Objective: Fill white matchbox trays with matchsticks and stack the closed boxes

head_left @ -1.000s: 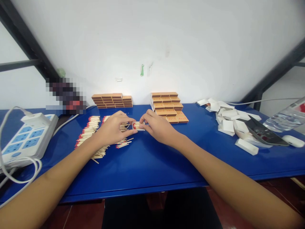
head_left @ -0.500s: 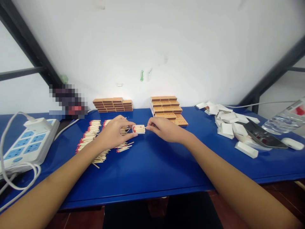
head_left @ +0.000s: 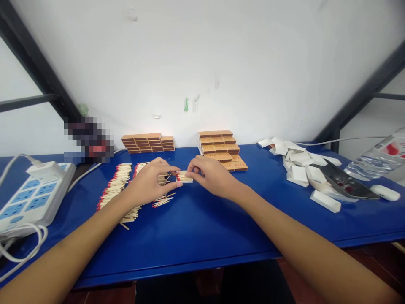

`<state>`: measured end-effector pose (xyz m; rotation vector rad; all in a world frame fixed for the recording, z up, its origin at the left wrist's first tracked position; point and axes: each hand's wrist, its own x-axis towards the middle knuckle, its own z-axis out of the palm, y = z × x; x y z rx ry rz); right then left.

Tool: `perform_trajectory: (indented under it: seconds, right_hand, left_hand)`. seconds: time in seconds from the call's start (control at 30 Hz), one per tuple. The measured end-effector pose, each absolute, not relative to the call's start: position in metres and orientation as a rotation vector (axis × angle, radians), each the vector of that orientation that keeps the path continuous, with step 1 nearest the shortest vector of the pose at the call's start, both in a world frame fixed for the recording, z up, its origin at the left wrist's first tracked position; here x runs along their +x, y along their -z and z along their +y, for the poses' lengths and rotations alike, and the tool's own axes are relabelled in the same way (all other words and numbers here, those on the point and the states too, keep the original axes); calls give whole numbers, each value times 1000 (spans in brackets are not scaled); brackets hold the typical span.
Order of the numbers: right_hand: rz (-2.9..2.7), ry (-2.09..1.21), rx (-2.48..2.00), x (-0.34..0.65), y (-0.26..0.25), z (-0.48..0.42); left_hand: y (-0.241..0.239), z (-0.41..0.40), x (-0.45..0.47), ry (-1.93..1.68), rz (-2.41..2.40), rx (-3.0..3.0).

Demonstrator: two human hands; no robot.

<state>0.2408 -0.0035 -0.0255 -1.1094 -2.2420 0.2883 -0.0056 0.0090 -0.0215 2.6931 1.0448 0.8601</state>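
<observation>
My left hand (head_left: pixel 152 181) grips the left end of a small white matchbox tray (head_left: pixel 189 181), thumb at the near side and fingers at the far side. Red-headed matches (head_left: pixel 182 176) lie inside the tray, heads mostly to the left. Over the tray's right end is my right hand (head_left: pixel 212 175), its fingertips pinched together against the matches; what they hold, if anything, is hidden. Long rows of loose matches (head_left: pixel 112 185) spread over the table left of and partly beneath my left hand. A few matches (head_left: pixel 163 200) lie apart just below it.
Stacked matchboxes (head_left: pixel 147 143) stand against the wall at back left, and a stepped stack (head_left: pixel 218 147) at back centre. White empty trays (head_left: pixel 297 160) heap up at right, beside a dark tablet-like device (head_left: pixel 344 181) and a plastic bottle (head_left: pixel 376 156). A power strip (head_left: pixel 38 198) with cables lies at left.
My right hand has moved left from beside the tray to over its right end. The match that showed between its fingertips is no longer distinct. My left hand keeps its hold.
</observation>
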Motion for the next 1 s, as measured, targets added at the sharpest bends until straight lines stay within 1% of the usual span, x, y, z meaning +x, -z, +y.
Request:
perform_trajectory:
  seconds: [0.27,0.5,0.77,1.0]
  right_hand:
    - [-2239,-322,-1084,240,28,-4]
    - [-2138,-250,-963,228,27,-16]
    - [-2494,-442,-893,195,42,-36]
    - [-2481,-526,-931,190,43,-35]
  left_hand:
    - [20,7,-4,-857,1042,2678]
    - [18,14,-9,-898,1132,2688]
    - [18,25,-19,-987,1337,2714]
    - [18,26,-19,-999,1355,2746]
